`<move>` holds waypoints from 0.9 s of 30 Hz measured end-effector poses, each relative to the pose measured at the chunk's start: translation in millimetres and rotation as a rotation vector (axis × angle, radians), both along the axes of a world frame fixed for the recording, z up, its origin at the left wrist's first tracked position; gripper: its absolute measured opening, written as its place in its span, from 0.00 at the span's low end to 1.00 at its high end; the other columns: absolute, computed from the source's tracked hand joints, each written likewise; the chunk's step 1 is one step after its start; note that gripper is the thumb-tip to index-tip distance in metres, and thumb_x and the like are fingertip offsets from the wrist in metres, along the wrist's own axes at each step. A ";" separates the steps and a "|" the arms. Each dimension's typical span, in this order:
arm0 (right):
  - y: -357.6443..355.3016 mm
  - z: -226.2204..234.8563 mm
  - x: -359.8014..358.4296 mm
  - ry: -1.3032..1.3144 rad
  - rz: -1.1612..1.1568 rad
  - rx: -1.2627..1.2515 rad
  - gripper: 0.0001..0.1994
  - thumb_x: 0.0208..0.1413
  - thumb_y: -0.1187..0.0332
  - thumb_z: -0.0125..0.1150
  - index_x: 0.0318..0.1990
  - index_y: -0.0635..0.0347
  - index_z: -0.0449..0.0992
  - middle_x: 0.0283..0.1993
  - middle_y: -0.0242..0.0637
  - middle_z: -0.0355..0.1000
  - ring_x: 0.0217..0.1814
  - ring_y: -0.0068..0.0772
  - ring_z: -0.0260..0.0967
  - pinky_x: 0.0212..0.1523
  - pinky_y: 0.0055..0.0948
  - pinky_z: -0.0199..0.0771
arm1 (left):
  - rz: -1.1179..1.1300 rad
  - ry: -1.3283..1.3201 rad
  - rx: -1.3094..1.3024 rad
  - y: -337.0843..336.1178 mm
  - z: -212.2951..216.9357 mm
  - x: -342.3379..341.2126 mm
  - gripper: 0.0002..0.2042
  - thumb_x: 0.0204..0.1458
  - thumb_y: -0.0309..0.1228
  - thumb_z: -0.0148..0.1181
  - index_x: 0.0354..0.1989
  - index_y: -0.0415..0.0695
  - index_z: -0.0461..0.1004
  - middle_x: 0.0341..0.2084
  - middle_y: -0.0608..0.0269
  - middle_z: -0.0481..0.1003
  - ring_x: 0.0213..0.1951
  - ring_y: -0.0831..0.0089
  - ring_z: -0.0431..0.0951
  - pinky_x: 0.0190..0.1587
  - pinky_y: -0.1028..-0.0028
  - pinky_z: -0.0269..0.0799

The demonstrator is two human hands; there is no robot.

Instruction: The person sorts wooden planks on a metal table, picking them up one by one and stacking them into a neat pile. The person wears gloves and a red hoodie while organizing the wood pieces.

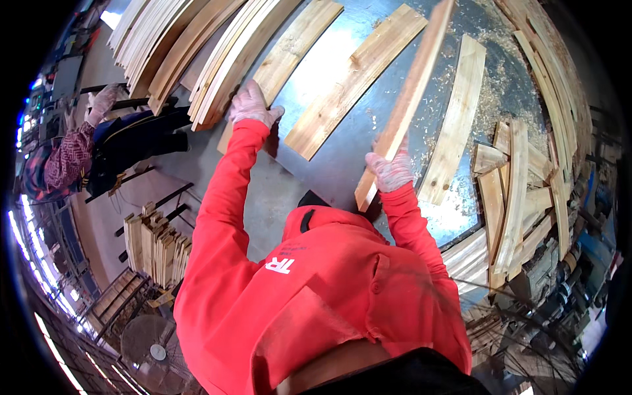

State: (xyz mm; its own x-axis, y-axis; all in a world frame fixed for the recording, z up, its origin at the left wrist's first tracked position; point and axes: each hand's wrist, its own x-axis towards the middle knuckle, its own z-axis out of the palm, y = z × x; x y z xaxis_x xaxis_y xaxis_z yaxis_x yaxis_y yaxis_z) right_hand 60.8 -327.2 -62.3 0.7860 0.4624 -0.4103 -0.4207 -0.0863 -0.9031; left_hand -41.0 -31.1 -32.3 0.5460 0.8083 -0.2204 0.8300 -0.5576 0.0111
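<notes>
My right hand [391,170], in a pale, reddish-stained glove, is closed around the near end of a long wooden board [411,99]. That board is tilted up on its narrow edge, its far end rising past the top of the view. My left hand [253,106], gloved alike, lies over the near part of another board [296,46], fingers and thumb apart. This board lies beside a stack of boards [240,52]. Between my hands, a knotty board [355,82] rests flat on the metal table [329,168]. One more flat board [455,122] lies right of my right hand.
Short offcuts [513,191] are heaped at the table's right, near curved long boards [550,85]. Sawdust [503,79] covers the right side. On the left, another person's gloved hand [103,102] is near further stacked boards [155,46]. Wood pieces [155,243] and a fan [155,352] stand lower left.
</notes>
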 end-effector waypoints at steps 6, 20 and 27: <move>28.2 6.4 -1.3 0.371 -0.038 0.309 0.41 0.44 0.81 0.64 0.67 0.49 0.53 0.49 0.37 0.67 0.46 0.36 0.69 0.45 0.36 0.75 | 0.161 0.124 -0.560 13.9 21.8 39.7 0.36 0.40 0.50 0.70 0.54 0.41 0.68 0.48 0.47 0.74 0.48 0.55 0.76 0.50 0.62 0.71; 27.3 97.2 15.1 0.602 0.143 0.800 0.43 0.48 0.45 0.67 0.63 0.66 0.58 0.55 0.48 0.66 0.54 0.46 0.67 0.59 0.47 0.69 | -0.498 -1.004 0.002 42.1 91.7 189.6 0.12 0.52 0.39 0.61 0.43 0.49 0.78 0.36 0.55 0.77 0.39 0.58 0.77 0.41 0.64 0.72; 27.6 120.0 9.6 0.738 0.020 0.833 0.43 0.50 0.44 0.64 0.65 0.65 0.57 0.57 0.47 0.67 0.55 0.46 0.69 0.58 0.46 0.70 | -0.538 -0.327 -0.438 -50.8 10.7 170.3 0.15 0.59 0.39 0.46 0.50 0.50 0.73 0.43 0.53 0.77 0.41 0.58 0.78 0.40 0.63 0.73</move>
State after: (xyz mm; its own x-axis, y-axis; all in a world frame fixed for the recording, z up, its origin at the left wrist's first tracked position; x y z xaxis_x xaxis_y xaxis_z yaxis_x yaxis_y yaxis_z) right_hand 70.4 -299.5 57.7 0.4665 0.8207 -0.3299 -0.8838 0.4177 -0.2107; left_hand 129.3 -81.9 -21.6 0.9319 0.2890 -0.2194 0.3624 -0.7718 0.5225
